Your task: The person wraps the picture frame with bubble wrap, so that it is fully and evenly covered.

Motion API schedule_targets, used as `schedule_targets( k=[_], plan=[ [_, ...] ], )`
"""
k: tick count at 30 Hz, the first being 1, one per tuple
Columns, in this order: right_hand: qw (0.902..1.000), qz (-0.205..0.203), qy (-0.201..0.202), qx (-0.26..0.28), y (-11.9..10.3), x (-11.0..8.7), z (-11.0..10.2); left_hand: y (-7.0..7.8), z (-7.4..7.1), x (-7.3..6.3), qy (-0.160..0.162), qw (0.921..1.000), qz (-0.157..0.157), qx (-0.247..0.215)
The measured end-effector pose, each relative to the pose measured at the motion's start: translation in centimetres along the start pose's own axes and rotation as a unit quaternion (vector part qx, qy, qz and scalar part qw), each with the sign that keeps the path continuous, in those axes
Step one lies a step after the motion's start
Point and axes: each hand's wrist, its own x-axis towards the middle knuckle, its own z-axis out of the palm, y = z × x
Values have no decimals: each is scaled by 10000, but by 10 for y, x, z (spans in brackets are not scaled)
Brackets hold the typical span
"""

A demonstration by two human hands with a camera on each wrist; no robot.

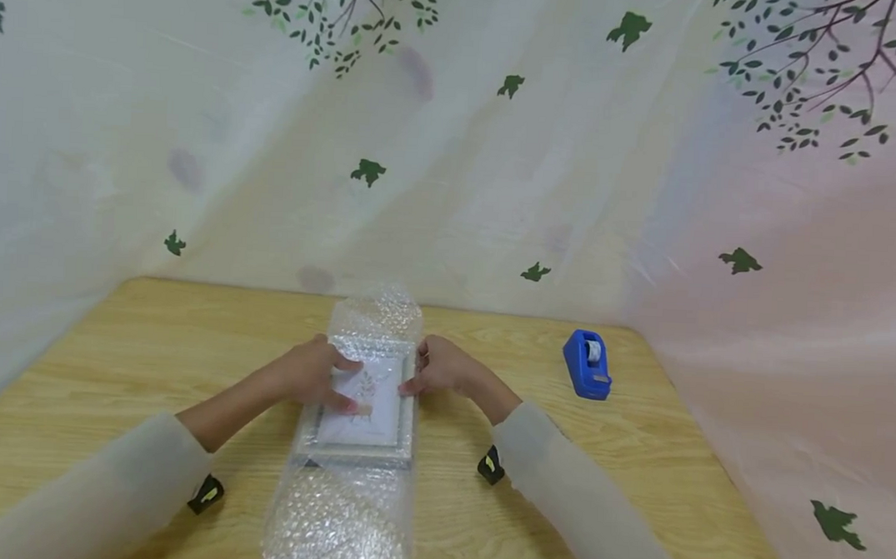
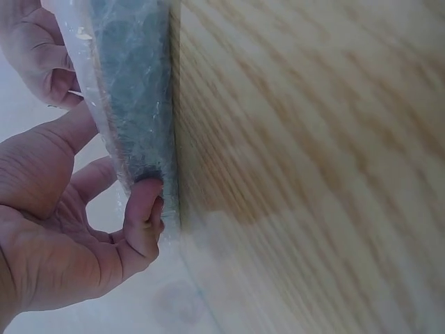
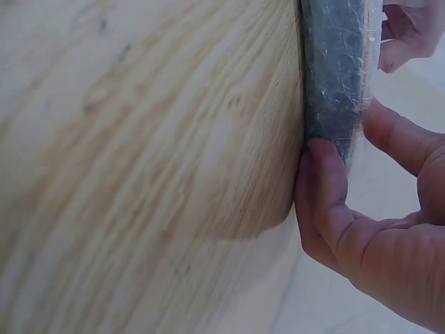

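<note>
A light-coloured picture frame point(image 1: 381, 427) with a small printed design lies face up on the table, with clear bubble wrap point(image 1: 340, 517) around it. The wrap's loose ends stretch beyond the frame at the far and near sides. From the left, my left hand point(image 1: 310, 375) grips the wrapped frame, its thumb over the face and fingers curled at the side edge point(image 2: 135, 90). My right hand point(image 1: 444, 367) pinches the opposite edge, thumb on top and bent fingers low against the side, close to the tabletop in the right wrist view.
A blue tape dispenser point(image 1: 587, 367) with a roll of tape stands at the right on the wooden table point(image 1: 191, 327). Behind the table and along its sides hangs a pale sheet point(image 1: 452, 188) with leaf prints. Small black wrist devices point(image 1: 491, 465) sit beneath both sleeves.
</note>
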Motion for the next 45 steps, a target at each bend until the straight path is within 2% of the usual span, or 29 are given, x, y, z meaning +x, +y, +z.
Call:
schedule_targets(
  k=[4,7,11,15,19,24,29,32,35,37,38,39,40,41,43,44,45],
  plan=[
    [9993,-259,28,-249,9,-5,-2,3,2,0,17,10000,-29,-68],
    [9986,-473,-85,-219,17,-10,-2,5,3,-1,-2,9999,-78,-76],
    [9984,-520,-202,-35,24,-17,-2,6,5,-1,9,9998,-175,-76],
    [9984,-534,-143,-134,24,-21,-1,6,9,-2,143,9995,-214,-174],
    [9978,-572,-105,-330,24,-24,0,5,12,-2,324,9994,69,-94],
    [9951,-630,-128,-745,23,-30,0,3,13,-2,267,9990,336,128],
    [9836,-1120,-149,-1408,23,-43,-1,3,10,-1,219,9983,468,254],
    [9642,-1677,-151,-2049,23,-54,0,5,9,-2,204,9983,467,283],
    [9303,-2229,-75,-2911,23,-66,2,6,8,-3,183,9986,417,284],
    [8977,-2608,-15,-3550,23,-73,5,6,7,-5,165,9987,384,298],
    [8766,-2840,16,-3885,23,-76,7,6,7,-5,156,9987,368,305],
    [8503,-3068,71,-4277,24,-79,9,6,6,-6,151,9986,386,322],
    [8198,-3318,133,-4665,24,-82,11,6,6,-7,150,9986,384,336],
    [7847,-3611,198,-5034,25,-84,14,5,6,-7,153,9986,387,340],
    [7052,-4188,347,-5711,27,-89,19,4,5,-8,175,9985,395,344],
    [6645,-4515,476,-5936,28,-91,22,4,5,-9,193,9984,414,344],
    [6280,-4830,621,-6070,29,-92,26,3,5,-9,210,9983,416,343]
  ],
)
